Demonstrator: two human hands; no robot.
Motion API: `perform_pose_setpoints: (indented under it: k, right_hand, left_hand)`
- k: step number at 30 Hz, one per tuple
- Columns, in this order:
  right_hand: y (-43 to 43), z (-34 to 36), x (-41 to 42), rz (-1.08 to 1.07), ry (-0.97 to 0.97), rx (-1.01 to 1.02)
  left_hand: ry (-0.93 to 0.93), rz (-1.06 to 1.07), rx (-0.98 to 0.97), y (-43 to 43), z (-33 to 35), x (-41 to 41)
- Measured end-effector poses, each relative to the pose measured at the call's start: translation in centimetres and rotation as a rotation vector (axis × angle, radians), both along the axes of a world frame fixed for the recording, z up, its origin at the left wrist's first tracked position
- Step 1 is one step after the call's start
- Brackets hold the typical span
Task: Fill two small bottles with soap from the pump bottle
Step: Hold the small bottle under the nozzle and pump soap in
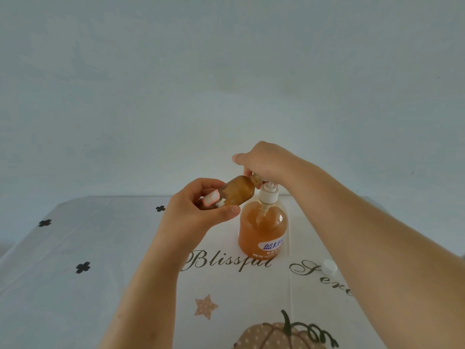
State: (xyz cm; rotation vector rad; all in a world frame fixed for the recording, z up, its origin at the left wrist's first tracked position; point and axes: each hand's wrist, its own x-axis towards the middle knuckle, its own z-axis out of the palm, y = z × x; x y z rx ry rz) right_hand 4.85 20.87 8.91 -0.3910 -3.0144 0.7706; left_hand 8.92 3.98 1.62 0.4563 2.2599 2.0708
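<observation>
A pump bottle (263, 227) of orange soap with a white pump head stands on the table (75, 285). My left hand (193, 215) grips a small brownish bottle (237, 191), tilted nearly sideways, its open mouth held at the pump's nozzle. That small bottle looks nearly full of orange soap. My right hand (264, 162) rests on top of the pump head, fingers curled over it and hiding the top of the pump. A second small bottle is not in view.
A small white cap (330, 267) lies on the tablecloth to the right of the pump bottle, partly behind my right forearm. The cloth bears printed script, black crosses, a star and a pumpkin. A plain pale wall stands behind the table.
</observation>
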Motion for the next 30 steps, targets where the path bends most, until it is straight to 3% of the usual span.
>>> perform_pose_setpoints:
  k: [20,30]
  right_hand:
    - [0.5,-1.9,-0.7,0.017,0.052,0.027]
    - [0.4,-0.3,-0.5,-0.016,0.064,-0.003]
  left_hand:
    - [0.016,-0.008,-0.058,0.0,-0.7,-0.6]
    - [0.027,0.004,0.006,0.2,0.0,0.2]
